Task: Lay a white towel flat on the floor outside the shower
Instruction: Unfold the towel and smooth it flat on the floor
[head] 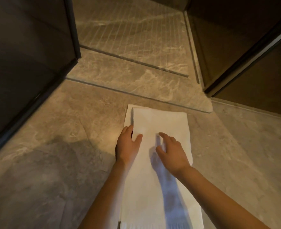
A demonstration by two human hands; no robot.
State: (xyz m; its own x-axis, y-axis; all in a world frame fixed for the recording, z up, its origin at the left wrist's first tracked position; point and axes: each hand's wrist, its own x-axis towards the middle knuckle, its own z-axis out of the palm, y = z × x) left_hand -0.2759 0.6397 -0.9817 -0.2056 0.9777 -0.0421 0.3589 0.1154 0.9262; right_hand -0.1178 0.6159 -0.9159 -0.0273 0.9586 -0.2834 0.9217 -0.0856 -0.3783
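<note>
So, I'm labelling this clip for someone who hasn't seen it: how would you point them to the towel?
Find the brown marble floor before the shower sill. The towel lies there, a long strip running from near the sill towards the camera, beneath the left hand and right hand. It is the only white thing, bright against the stone.

So the white towel [160, 119] is lying folded in a long strip on the marble floor [54, 138], running right up toward the shower step [136, 76]. The left hand [127, 146] is pinching the top layer at its left edge, thumb on top and fingers tucked under. The right hand [171, 151] is spreading its fingers over the middle, a bit blurry, and casting a shadow on the cloth.
</note>
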